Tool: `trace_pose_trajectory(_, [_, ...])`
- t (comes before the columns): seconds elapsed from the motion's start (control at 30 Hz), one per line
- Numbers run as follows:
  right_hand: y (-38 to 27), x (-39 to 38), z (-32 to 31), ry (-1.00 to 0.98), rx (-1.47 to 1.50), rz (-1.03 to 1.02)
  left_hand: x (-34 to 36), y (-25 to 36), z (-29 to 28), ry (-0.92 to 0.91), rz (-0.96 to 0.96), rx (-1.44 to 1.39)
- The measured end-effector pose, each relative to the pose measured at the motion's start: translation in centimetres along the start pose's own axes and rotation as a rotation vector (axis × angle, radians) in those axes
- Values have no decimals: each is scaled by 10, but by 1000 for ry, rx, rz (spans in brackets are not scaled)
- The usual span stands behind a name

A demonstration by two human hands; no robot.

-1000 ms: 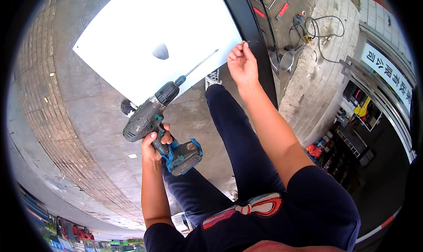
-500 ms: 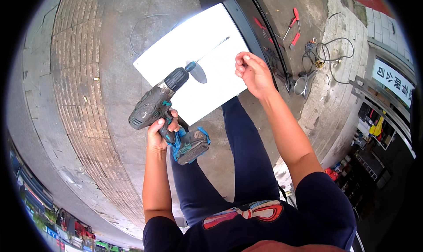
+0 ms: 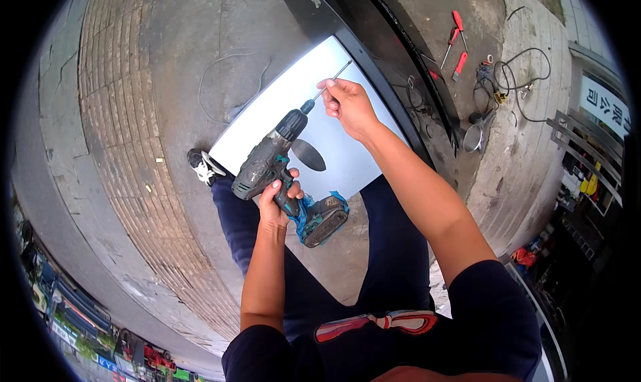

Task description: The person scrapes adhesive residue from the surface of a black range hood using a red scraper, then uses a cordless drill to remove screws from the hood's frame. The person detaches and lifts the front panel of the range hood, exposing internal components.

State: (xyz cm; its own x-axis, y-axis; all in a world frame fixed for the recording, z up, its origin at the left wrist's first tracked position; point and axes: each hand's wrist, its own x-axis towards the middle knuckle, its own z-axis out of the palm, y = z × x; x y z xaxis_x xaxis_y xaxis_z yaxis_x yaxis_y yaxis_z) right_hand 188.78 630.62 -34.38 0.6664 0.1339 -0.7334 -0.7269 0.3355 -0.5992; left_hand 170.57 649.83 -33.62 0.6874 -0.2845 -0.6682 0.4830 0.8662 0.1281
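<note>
- Since half a second ago, the right hand [image 3: 352,108] has come in from near the right edge of the panel [image 3: 344,155] to the bit [image 3: 342,69]; the drill [image 3: 264,165] sits further right in my view, and a shoe [image 3: 200,167] now shows at left.
- Around the work I see grey ground [image 3: 173,41], with a brown ribbed strip [image 3: 120,101] curving down the left side.
- The panel is white and smooth, between the drill and a black frame [image 3: 382,81] along its right edge. A dark leaf-shaped patch [image 3: 310,156] marks it; opening or stain, I cannot tell.
- Further right I see red-handled tools [image 3: 461,65], a tangled black cord [image 3: 511,85] and a metal cup [image 3: 473,138]. Beyond is a doorway under a pale sign [image 3: 604,105]; vehicles stand far off, lower left.
- I have the drill above the panel, in the left hand [image 3: 275,202], whose fingers wrap its grip. It slants, bit up and to the right.
- It looks worn: dark, dusty housing with teal parts, black chuck [image 3: 292,123], long thin bit, and blue wrapping around the battery [image 3: 325,223].
- On the right, bent fingers overlap the bit's shaft; whether they pinch it, I cannot tell.
</note>
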Motion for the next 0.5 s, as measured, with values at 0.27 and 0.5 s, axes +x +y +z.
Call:
trace_pose_trajectory(0.27, [20, 16, -7, 151, -82, 3, 39, 17, -34, -7, -132, -22])
trace_pose_trajectory(0.5, [17, 20, 1, 186, -133, 3, 44, 15, -38, -22, -133, -153])
